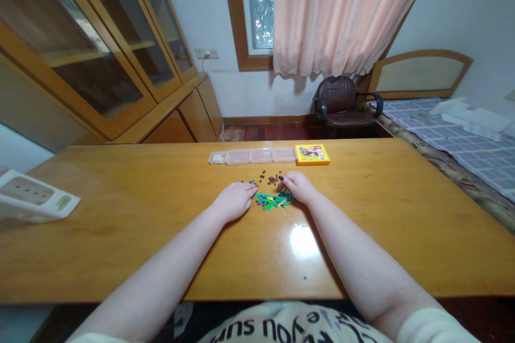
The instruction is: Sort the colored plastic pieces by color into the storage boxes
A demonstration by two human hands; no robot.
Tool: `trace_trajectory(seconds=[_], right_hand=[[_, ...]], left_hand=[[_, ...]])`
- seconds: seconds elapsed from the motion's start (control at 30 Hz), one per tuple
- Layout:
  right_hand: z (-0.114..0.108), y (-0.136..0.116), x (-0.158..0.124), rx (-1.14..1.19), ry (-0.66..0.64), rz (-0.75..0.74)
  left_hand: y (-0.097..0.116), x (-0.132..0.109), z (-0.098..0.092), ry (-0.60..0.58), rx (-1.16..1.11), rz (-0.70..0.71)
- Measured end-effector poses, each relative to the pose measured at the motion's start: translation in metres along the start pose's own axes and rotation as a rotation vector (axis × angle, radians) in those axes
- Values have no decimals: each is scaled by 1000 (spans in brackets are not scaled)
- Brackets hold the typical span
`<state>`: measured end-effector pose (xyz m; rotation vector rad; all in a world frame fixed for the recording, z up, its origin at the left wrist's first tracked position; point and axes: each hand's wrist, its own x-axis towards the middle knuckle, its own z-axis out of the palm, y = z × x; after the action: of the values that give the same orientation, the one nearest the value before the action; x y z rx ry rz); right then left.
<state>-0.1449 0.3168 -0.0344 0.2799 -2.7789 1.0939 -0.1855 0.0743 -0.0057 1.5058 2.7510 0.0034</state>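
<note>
A pile of small building bricks (pixel 270 202), mostly green with some blue and yellow, lies on the wooden table (pixel 140 214) between my hands. My left hand (pixel 236 200) rests at the pile's left side, fingers stretched out flat, with a few blue pieces by the fingertips. At the upper right of the pile, my right hand (pixel 301 187) has its fingers bent together. Anything between those fingertips is too small and hidden to make out. Several brown bricks (pixel 272 179) are scattered just beyond the pile, near the right fingertips.
Behind the bricks stands a row of clear plastic compartments (pixel 260 156), touching a yellow box (pixel 313 154) on the right. A white plastic holder (pixel 38 195) is at the table's left edge. Past the table are a brown office chair (pixel 338 99) and a bed (pixel 462 123).
</note>
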Motion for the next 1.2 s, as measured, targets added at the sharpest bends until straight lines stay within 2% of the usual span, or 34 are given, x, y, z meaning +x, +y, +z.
trace_trajectory(seconds=[0.1, 0.23, 0.43, 0.53, 0.77, 0.97, 1.07, 1.2], right_hand=[[0, -2, 0, -7, 8, 5], [-1, -4, -1, 20, 12, 19], [-1, -1, -2, 15, 5, 16], [0, 1, -2, 11, 3, 10], [2, 1, 0, 18, 4, 12], [1, 3, 0, 6, 1, 11], [1, 3, 0, 2, -1, -2], [2, 3, -1, 6, 3, 13]], left_hand=[[3, -8, 4, 34, 9, -3], [8, -16, 13, 2, -27, 69], [3, -24, 25, -9, -7, -22], [2, -25, 23, -11, -5, -53], [10, -14, 23, -24, -62, 57], [3, -19, 16, -22, -62, -19], [1, -26, 10, -55, -64, -42], [9, -30, 5, -140, -82, 25]])
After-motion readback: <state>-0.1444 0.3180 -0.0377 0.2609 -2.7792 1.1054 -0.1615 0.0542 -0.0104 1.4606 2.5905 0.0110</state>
